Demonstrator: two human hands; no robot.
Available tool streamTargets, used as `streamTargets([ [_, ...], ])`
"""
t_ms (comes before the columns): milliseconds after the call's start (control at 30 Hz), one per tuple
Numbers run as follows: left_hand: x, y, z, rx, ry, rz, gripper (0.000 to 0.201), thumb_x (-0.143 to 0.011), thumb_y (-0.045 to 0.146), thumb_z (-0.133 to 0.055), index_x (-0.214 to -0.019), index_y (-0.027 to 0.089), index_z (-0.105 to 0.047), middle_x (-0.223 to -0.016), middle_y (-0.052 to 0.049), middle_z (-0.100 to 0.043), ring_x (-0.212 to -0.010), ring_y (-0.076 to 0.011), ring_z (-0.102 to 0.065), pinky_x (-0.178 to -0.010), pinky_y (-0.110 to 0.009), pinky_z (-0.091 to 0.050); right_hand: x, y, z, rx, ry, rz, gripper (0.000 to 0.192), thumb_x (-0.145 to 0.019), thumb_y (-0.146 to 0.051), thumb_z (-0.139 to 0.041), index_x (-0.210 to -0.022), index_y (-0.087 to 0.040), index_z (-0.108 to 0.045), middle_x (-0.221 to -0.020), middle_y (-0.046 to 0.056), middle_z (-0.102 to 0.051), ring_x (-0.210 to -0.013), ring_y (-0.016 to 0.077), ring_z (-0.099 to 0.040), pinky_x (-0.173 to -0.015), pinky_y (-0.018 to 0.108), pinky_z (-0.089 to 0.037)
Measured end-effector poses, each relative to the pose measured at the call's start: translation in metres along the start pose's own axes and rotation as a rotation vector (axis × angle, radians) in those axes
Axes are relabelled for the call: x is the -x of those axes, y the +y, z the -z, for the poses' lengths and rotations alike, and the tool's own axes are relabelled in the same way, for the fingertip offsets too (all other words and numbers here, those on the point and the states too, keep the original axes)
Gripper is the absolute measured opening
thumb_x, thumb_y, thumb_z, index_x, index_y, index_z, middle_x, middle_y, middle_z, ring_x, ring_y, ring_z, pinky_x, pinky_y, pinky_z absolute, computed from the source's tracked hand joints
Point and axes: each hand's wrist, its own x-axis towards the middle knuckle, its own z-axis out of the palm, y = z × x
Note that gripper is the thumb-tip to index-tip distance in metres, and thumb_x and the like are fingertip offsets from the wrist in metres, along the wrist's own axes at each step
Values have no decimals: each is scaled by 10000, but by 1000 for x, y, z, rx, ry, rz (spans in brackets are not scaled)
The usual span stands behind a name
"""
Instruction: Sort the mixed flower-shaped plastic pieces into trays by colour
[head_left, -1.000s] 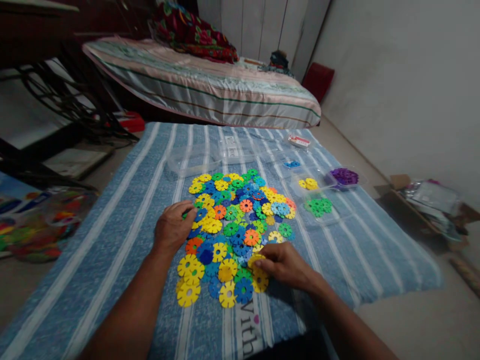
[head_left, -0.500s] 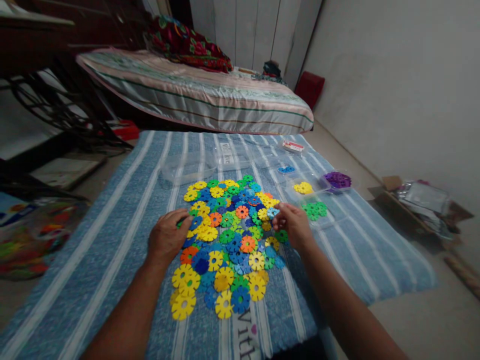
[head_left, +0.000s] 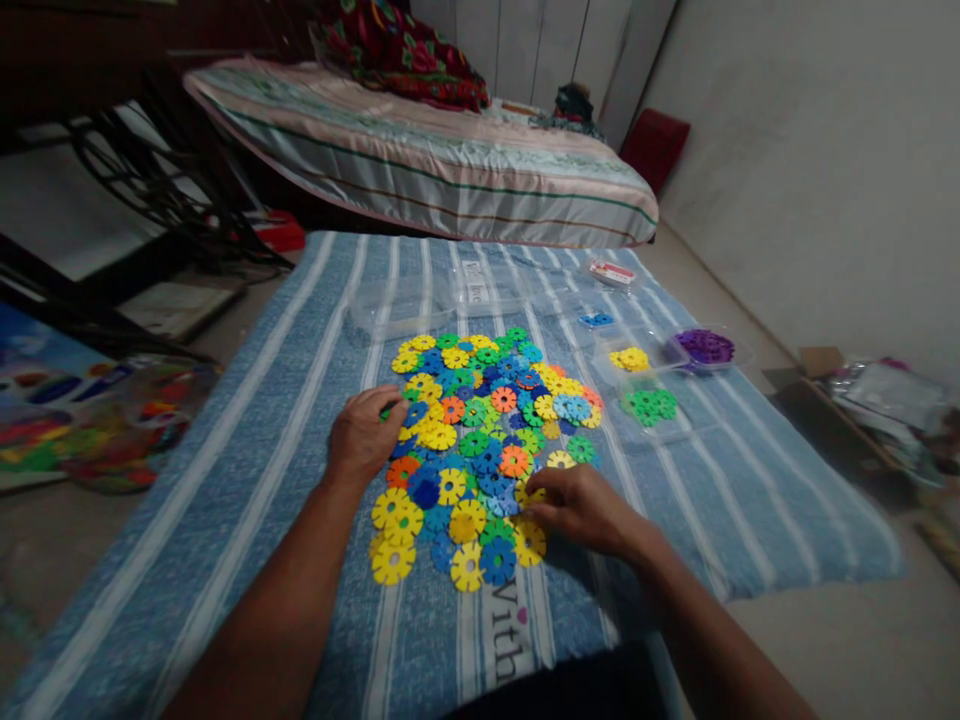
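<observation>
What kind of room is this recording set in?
Most likely a bedroom at home: a mattress with a floral blanket lies on the floor, beside a striped blue cloth spread with toy discs.

Right hand (head_left: 581, 510) back from far edge onto near yellow disc (head_left: 529, 493)

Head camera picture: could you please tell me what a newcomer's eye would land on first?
The heap of bright plastic flower discs in the middle of the blue striped blanket. The left hand rests on its left edge and the right hand fingers a yellow disc at its near right. Sorted green discs and purple discs lie to the right.
</observation>
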Motion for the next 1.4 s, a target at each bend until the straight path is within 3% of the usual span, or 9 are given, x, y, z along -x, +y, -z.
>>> streamTargets([
  [233,-1,0,0,-1,-17,13,306,-784,409,-469,-849,210,-692,-1087,-68,-727,-1074,-244,-641,-1004,-359,-474,4,-15,-6,434,-51,-87,325,-890,-322,-597,-1201,-228,-610,-918,79,-729,-809,228,-669,-603,255,-306],
  [433,-1,-1,0,-1,-5,8,294,-789,411,-473,-846,222,-691,-1072,-54,-730,-1062,-236,-642,-994,-351,-482,1,-11,-7,468,-31,-45,175,-939,-308,-519,-1018,-216,-645,-826,58,-715,-712,183,-640,-566,259,-246],
  [533,-1,-3,-1,11,-1,-1,278,-787,402,-483,-839,228,-695,-1071,-50,-730,-1066,-239,-640,-1003,-366,-477,1,-8,-8,444,37,5,228,-965,-307,-448,-870,-201,-626,-735,42,-680,-629,153,-590,-558,259,-229],
  [767,-2,-6,-2,2,-1,-9,316,-795,418,-474,-860,213,-705,-1097,-78,-717,-1079,-264,-638,-1010,-393,-474,-12,11,1,119,333,4,276,-924,-352,-426,-802,-193,-616,-613,0,-568,-543,123,-499,-543,231,-274],
  [900,-3,-8,-2,5,-3,-11,330,-791,428,-469,-851,206,-705,-1087,-87,-720,-1073,-267,-641,-1006,-385,-476,-28,23,33,-53,545,-28,293,-873,-388,-468,-721,-186,-615,-565,-18,-532,-529,123,-490,-547,225,-333],
  [1067,-2,-9,-2,10,7,-13,304,-792,418,-483,-852,218,-704,-1085,-73,-721,-1058,-262,-644,-1003,-384,-478,-39,34,90,67,1147,-129,313,-866,-409,-486,-906,-155,-664,-627,8,-589,-579,159,-553,-616,259,-419],
  [1133,-2,-8,-2,9,2,-16,307,-797,417,-480,-857,215,-705,-1091,-72,-720,-1060,-257,-644,-1008,-379,-475,-39,34,97,137,1248,-131,323,-857,-406,-501,-956,-146,-665,-641,14,-598,-582,161,-565,-626,262,-430],
  [1200,-2,-7,-1,3,-3,-18,319,-801,420,-474,-859,210,-706,-1094,-74,-720,-1064,-253,-643,-1010,-372,-473,-35,32,87,121,1137,-61,312,-859,-407,-499,-919,-152,-668,-628,10,-599,-548,145,-556,-596,246,-421],
  [1400,-1,-5,-2,-16,1,-16,345,-807,424,-456,-869,200,-710,-1094,-74,-723,-1076,-243,-642,-1007,-350,-474,-13,16,22,73,402,143,247,-910,-359,-501,-893,-175,-665,-586,-15,-588,-501,112,-519,-518,209,-329],
])
